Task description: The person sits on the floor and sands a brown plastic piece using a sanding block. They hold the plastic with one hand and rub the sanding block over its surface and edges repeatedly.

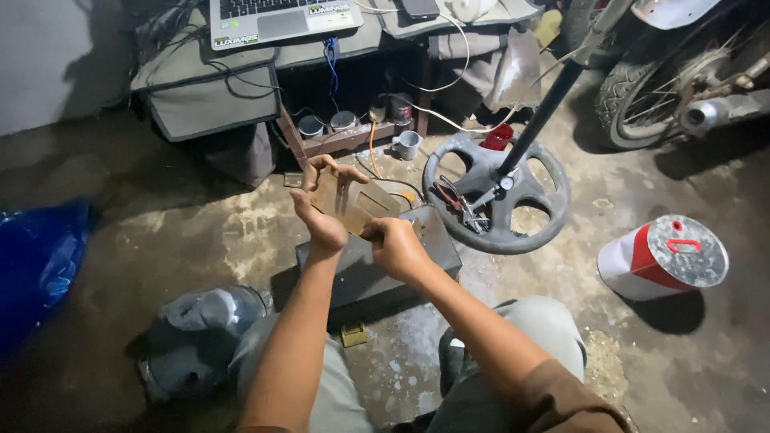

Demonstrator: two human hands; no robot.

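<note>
At the far left of the concrete floor (200,232) lies a blue plastic bag (40,265), and nearer the person's knee sits a crumpled grey bundle (200,337). The left hand (321,204) is raised, its fingers curled over the top edge of a flat brown board (357,207) and its thumb set against the near face. The right hand (395,244) pinches the board's lower right corner, fingers closed tight. The board is held tilted in the air, just above a dark grey metal box (417,240) that rests on the floor between the knees. Behind, a low table (241,72) carries a laptop (281,20) at its front edge, with small tins and a mug (407,144) on the shelf beneath. To the right a round grey detector coil (497,196) on a black shaft lies flat on the floor, then a red-and-white can (662,256) on its side, with a motorcycle wheel (650,96) near the far right edge.
</note>
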